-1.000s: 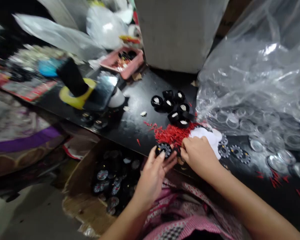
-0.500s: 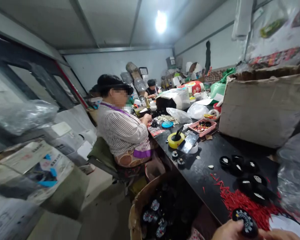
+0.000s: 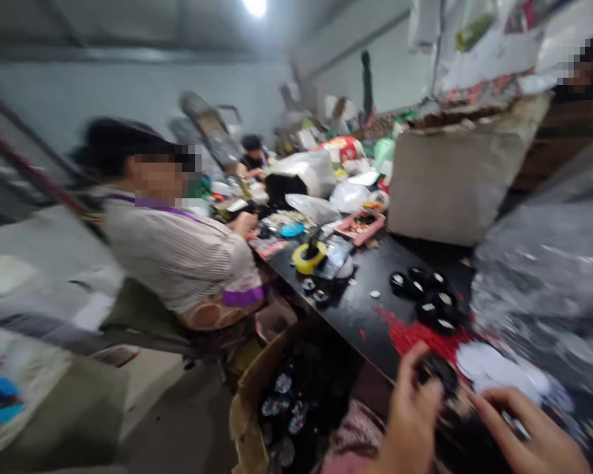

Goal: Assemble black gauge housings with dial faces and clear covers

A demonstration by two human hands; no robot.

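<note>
My left hand (image 3: pixel 415 411) holds a round black dial piece (image 3: pixel 437 374) between thumb and fingers, over the near edge of the black table (image 3: pixel 356 316). Close on its right is my right hand (image 3: pixel 528 421), fingers curled with the tips near the piece; blur hides whether they grip anything. Thin red sticks (image 3: pixel 410 336) lie in a heap just beyond. White discs (image 3: pixel 499 368) are spread past my right hand. Several round black parts (image 3: pixel 439 309) with small white pieces on them sit behind the red heap.
A carton (image 3: pixel 250 401) of black dials stands below the table edge. A large cardboard box (image 3: pixel 439 184) and clear plastic (image 3: pixel 548 276) are at the right. Yellow tape (image 3: pixel 309 259) and a pink tray (image 3: pixel 360 227) lie farther back. A person in stripes (image 3: pixel 172 250) sits at the left.
The view has turned right and down. Both my hands have come further into view, raised with the black piece, which has turned so its printed face no longer shows clearly.
</note>
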